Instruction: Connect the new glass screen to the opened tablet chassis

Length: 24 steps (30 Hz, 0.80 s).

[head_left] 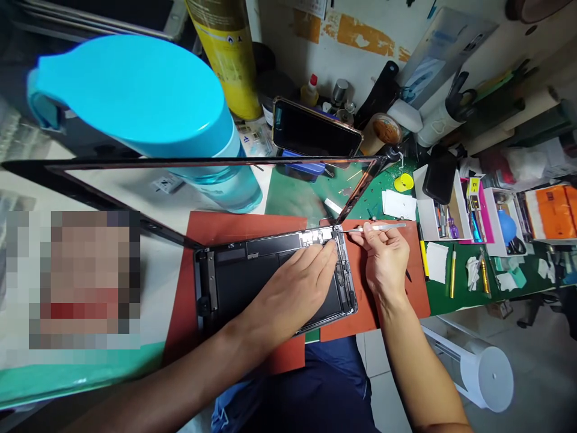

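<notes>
An opened tablet (238, 300) lies on a reddish-brown mat, its dark batteries and silver internal parts exposed. Its screen frame (162, 227) stands raised behind it, see-through in the middle. My left hand (300, 282) rests across the tablet, fingers stretched out side by side, fingertips touching the upper right corner near the circuit board (315, 236). My right hand (385, 255) pinches a slim silver hand tool (391, 227) like tweezers or a pry tool; which kind I cannot tell. Its thin tip reaches that same corner, close to my left fingertips.
A large blue-lidded bottle (135, 90) stands behind the screen frame. Behind that are a yellow spray can (229, 66) and a propped phone (315, 129). Boxes of tools (439, 213) and several pens and paper scraps lie on the green mat at right.
</notes>
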{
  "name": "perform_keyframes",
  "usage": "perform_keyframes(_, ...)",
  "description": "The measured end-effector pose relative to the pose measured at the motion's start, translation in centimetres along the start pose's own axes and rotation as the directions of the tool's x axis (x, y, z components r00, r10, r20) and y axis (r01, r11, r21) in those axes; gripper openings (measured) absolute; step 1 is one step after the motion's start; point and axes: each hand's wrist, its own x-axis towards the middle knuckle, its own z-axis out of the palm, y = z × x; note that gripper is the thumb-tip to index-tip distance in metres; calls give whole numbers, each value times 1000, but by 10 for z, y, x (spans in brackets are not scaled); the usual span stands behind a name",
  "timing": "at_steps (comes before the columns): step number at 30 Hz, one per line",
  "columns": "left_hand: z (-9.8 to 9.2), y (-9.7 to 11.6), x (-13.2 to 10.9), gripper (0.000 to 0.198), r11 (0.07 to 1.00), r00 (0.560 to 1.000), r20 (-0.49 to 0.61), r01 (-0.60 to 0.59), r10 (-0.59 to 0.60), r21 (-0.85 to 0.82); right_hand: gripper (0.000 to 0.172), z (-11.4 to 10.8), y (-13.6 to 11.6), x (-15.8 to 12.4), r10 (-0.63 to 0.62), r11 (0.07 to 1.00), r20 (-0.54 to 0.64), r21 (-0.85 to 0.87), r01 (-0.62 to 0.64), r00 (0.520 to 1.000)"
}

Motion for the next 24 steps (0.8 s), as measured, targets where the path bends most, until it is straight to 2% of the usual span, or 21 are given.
perform_keyframes(15,14,3,1,46,994,997,12,80,-79,-76,34,2,1,-1,-21,999,-7,-44,21,1000)
perform_keyframes(24,12,3,2,44,998,999,7,49,-49,-34,29,-1,2,-2,-47,998,-13,-48,46,999)
